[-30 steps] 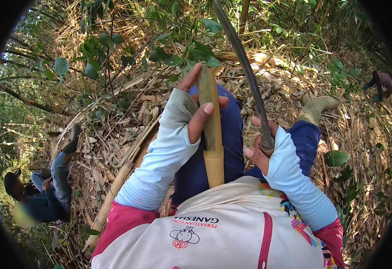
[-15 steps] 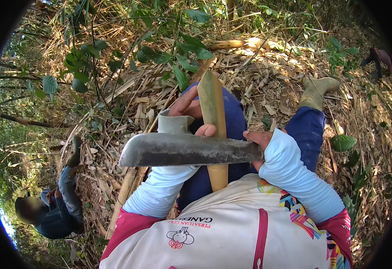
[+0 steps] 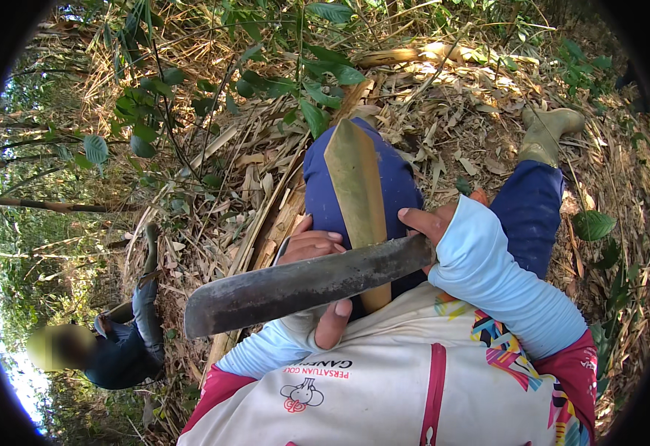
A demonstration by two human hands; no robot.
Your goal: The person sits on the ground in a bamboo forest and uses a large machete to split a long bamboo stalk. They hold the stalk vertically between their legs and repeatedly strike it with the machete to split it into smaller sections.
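Observation:
My right hand [image 3: 430, 225] grips a machete [image 3: 310, 286] at its handle end, the handle hidden in the fingers. The long dark blade points left across my lap, its broad tip lower than the grip. A pale yellow-green bamboo piece [image 3: 356, 182] with a pointed top stands along my blue-trousered thigh, its middle passing behind the blade. Just left of the bamboo is my left hand [image 3: 314, 247], its bent fingers above the blade and its thumb below, spread apart. The blade hides its palm; I see nothing held there.
My booted leg [image 3: 541, 160] stretches out at the right. Dry bamboo leaves and split stalks [image 3: 265, 230] cover the ground. Leafy green stems [image 3: 317, 82] hang ahead. At the left another person [image 3: 124, 353] in dark clothes sits on the ground.
My left thumb has left the bamboo, and the left hand has dropped lower and to the left. The machete's tip has swung down and nearer to me.

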